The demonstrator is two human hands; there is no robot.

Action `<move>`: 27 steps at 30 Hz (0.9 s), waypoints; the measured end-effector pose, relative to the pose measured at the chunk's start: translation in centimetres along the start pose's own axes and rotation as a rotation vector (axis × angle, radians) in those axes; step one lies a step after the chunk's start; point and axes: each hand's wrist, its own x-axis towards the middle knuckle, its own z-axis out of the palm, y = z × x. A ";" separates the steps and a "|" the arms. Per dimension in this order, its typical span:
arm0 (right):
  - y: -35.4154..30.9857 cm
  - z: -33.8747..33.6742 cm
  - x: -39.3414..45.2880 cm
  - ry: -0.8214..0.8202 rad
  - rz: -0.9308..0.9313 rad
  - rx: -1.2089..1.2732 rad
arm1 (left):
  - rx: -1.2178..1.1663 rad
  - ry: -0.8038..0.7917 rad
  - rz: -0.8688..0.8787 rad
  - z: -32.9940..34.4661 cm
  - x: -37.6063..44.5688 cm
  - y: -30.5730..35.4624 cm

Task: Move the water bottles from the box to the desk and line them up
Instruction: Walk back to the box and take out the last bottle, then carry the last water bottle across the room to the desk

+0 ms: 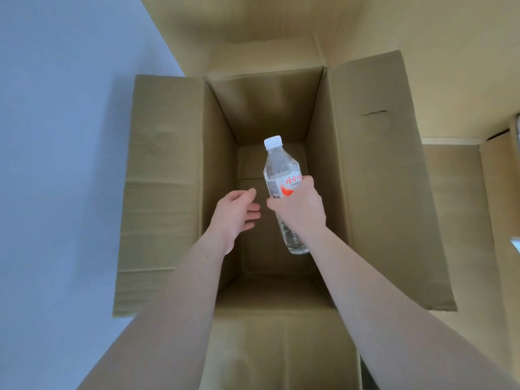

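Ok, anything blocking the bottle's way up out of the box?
Nothing visible. The right hand grips the water bottle over the open box, flaps folded outward. The left hand hangs open beside it, not touching. The desk isn't in view.

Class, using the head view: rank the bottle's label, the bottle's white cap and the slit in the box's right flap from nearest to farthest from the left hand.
Measured from the left hand:
1. Bottle's label, just to the hand's right, gripped by the right hand.
2. White cap, up and to the right, at the bottle's top.
3. Slit in the box's right flap, far to the upper right.
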 end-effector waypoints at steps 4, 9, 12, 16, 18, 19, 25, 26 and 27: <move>-0.3 -0.9 -2.9 -0.056 -0.025 0.039 | -0.033 0.028 0.017 0.2 -2.8 0.0; -0.4 -2.2 -6.0 -0.081 -0.040 0.095 | -0.116 0.124 0.063 0.3 -5.9 -1.3; 0.0 -3.1 -7.9 -0.076 -0.023 0.155 | -0.109 0.097 0.071 0.1 -7.2 -2.2; 0.7 -4.0 -10.2 -0.027 -0.001 0.218 | -0.053 0.040 0.082 -0.2 -8.1 -2.6; 1.2 -4.5 -11.2 -0.001 0.013 0.245 | 0.006 -0.011 0.087 -0.2 -8.4 -2.5; 1.5 -4.7 -11.8 0.015 0.014 0.253 | 0.033 -0.041 0.094 -0.2 -8.6 -2.5; 2.9 -5.8 -14.9 0.126 0.066 0.330 | 0.158 -0.166 0.162 0.8 -10.2 -1.6; 3.1 -6.0 -15.5 0.147 0.075 0.353 | 0.186 -0.186 0.176 1.0 -10.4 -1.5; 3.4 -6.2 -16.1 0.170 0.083 0.375 | 0.210 -0.208 0.188 1.2 -10.6 -1.5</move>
